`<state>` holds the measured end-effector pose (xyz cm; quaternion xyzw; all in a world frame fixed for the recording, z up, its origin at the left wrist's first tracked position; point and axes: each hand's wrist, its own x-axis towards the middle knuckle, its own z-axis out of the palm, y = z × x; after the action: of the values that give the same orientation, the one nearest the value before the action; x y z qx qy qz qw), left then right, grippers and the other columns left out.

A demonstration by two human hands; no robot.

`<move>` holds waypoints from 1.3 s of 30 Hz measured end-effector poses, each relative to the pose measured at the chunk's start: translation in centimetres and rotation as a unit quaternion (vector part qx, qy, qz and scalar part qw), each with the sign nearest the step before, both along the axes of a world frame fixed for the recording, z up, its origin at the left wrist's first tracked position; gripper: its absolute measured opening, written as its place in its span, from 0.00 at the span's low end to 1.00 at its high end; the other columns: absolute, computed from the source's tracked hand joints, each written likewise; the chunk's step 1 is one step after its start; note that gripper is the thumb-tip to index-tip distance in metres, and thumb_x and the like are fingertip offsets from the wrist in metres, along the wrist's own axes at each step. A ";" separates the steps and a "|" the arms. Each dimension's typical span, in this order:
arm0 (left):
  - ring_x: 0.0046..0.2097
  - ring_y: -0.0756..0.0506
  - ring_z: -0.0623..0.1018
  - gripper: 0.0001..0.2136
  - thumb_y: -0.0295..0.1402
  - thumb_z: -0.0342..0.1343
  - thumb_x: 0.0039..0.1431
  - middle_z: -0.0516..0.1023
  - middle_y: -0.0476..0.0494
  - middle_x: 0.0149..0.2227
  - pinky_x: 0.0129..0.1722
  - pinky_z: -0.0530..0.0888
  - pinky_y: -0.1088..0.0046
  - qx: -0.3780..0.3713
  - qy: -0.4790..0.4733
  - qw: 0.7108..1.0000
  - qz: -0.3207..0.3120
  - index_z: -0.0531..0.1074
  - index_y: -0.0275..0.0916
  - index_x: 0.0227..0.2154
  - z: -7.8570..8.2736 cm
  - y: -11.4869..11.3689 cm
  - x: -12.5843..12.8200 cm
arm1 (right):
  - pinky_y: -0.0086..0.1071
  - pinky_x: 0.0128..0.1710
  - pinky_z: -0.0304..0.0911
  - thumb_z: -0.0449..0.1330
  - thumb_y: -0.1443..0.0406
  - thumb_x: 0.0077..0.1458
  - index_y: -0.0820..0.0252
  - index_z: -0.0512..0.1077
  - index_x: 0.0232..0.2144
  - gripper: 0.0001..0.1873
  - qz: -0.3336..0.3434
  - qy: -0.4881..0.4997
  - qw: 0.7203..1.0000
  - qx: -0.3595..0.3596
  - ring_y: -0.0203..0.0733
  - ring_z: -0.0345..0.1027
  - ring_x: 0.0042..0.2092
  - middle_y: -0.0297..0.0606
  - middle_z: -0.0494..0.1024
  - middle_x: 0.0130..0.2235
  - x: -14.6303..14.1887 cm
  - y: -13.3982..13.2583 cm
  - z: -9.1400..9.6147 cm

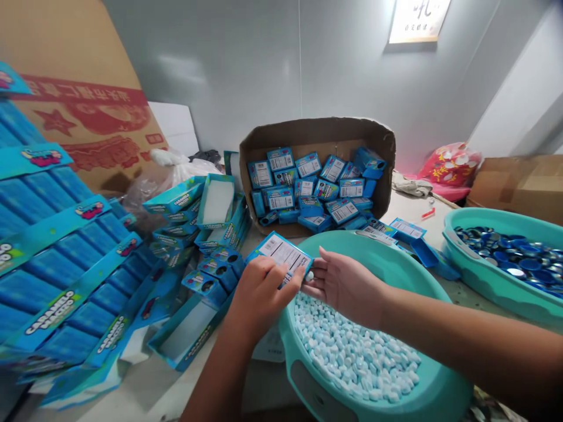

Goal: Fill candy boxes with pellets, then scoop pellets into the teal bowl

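Note:
My left hand (264, 290) is closed around a small blue candy box (285, 255), tilted over the rim of the turquoise basin (288, 346). The box's printed panel faces up. Against the box's right end is my right hand (347, 287), palm turned inward and fingers cupped. A small pale candy (310, 275) shows at its fingertips, beside the box end; whether more lie behind the fingers I cannot tell. Below both hands, many pale blue and white candies (356, 354) fill the basin's bottom.
Behind the basin, a cardboard carton (317, 132) lies tipped, full of blue boxes. Filled display trays (57, 246) are stacked at left. Nearer, an open tray (187, 334) holds several boxes at its far end. Another turquoise basin (457, 264) at right holds blue and silvery pieces.

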<state>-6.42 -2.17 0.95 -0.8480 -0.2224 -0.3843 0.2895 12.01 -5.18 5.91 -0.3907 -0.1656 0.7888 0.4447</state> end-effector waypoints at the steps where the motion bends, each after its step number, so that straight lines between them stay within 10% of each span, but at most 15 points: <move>1: 0.40 0.40 0.70 0.12 0.23 0.58 0.59 0.74 0.42 0.36 0.42 0.72 0.60 -0.012 -0.003 1.000 -0.003 0.74 0.39 0.45 -0.1 0.1 0.0 | 0.30 0.47 0.68 0.45 0.60 0.70 0.65 0.70 0.34 0.19 -0.001 -0.004 1.000 0.000 0.34 0.70 0.32 0.38 0.74 0.32 0.0 0.1 -0.1; 7: 0.41 0.41 0.71 0.16 0.21 0.59 0.55 0.73 0.43 0.36 0.41 0.72 0.63 -0.130 -0.057 0.990 -0.006 0.72 0.38 0.47 -0.8 0.8 -0.6 | 0.43 0.64 0.56 0.49 0.54 0.67 0.63 0.72 0.44 0.20 0.041 -0.169 0.982 0.076 0.44 0.71 0.51 0.46 0.77 0.50 0.3 0.1 -0.9; 11: 0.41 0.42 0.73 0.14 0.29 0.62 0.56 0.73 0.44 0.37 0.41 0.72 0.65 -0.193 -0.118 0.974 0.018 0.71 0.39 0.46 -0.7 1.0 -1.2 | 0.43 0.70 0.41 0.56 0.53 0.62 0.58 0.64 0.61 0.29 0.048 -0.366 0.908 0.199 0.48 0.50 0.69 0.42 0.61 0.67 0.5 -0.3 -0.6; 18: 0.45 0.42 0.77 0.18 0.41 0.66 0.52 0.77 0.46 0.43 0.47 0.74 0.65 -0.406 -0.267 0.865 0.124 0.71 0.43 0.45 1.0 0.9 -3.5 | 0.45 0.70 0.46 0.54 0.50 0.62 0.57 0.64 0.62 0.31 0.070 -0.401 0.886 0.223 0.50 0.50 0.69 0.40 0.61 0.68 0.9 0.0 -1.0; 25: 0.48 0.39 0.78 0.19 0.32 0.60 0.51 0.78 0.45 0.47 0.52 0.73 0.60 -0.581 -0.136 0.784 0.170 0.72 0.43 0.48 0.8 1.6 -6.0 | 0.50 0.66 0.54 0.57 0.51 0.59 0.52 0.71 0.56 0.25 0.147 -0.446 0.842 0.266 0.55 0.59 0.65 0.41 0.67 0.64 1.2 0.3 -1.7; 31: 0.63 0.39 0.68 0.29 0.36 0.65 0.51 0.69 0.41 0.61 0.64 0.64 0.58 -0.475 -0.166 0.860 0.083 0.67 0.42 0.57 1.0 0.9 -5.7 | 0.49 0.64 0.56 0.57 0.54 0.61 0.51 0.76 0.46 0.16 0.081 -0.497 0.748 0.432 0.51 0.59 0.64 0.39 0.66 0.63 1.3 -0.1 -1.4; 39: 0.46 0.45 0.78 0.07 0.32 0.55 0.64 0.80 0.43 0.42 0.51 0.73 0.67 -0.201 -0.335 0.913 0.120 0.77 0.37 0.39 1.6 1.1 -5.8 | 0.55 0.65 0.52 0.59 0.52 0.60 0.50 0.74 0.54 0.22 0.171 -0.568 0.655 0.469 0.57 0.58 0.65 0.43 0.67 0.64 2.2 -0.2 -2.0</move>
<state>-12.25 -1.07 2.58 -0.6768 -0.4790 -0.5552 0.0651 14.20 -5.34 3.87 -0.4664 -0.7977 0.2931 0.2453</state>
